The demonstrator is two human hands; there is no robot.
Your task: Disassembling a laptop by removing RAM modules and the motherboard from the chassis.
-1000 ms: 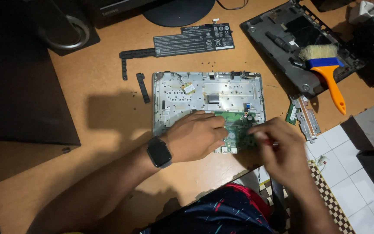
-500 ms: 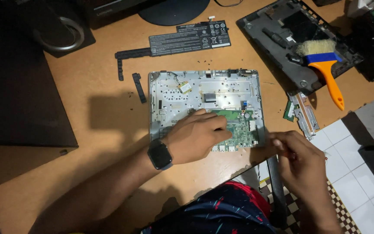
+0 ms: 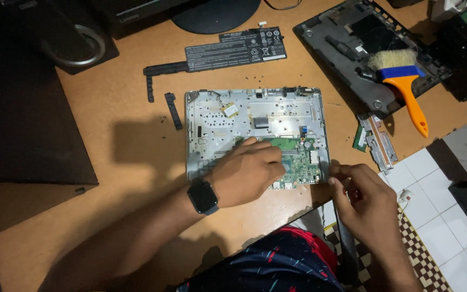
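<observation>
While the opened laptop chassis (image 3: pixel 255 116) lies centred on the wooden desk (image 3: pixel 136 146), both hands work at its near edge.
Left hand (image 3: pixel 247 173) presses flat, fingers spread, on the green circuit board (image 3: pixel 298 162); right hand (image 3: pixel 360 197) curls at the chassis corner, contents apparently hidden.

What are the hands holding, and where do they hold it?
The left hand holds nothing: it rests flat on the green circuit board in the open laptop shell. Whether the right hand pinches something cannot be told.

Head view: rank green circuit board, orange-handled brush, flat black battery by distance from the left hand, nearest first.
1. Green circuit board: under the left hand's fingertips, in the open silver chassis.
2. Flat black battery: straight up the desk, beyond the chassis.
3. Orange-handled brush: far upper right, lying on the dark cover.
</observation>
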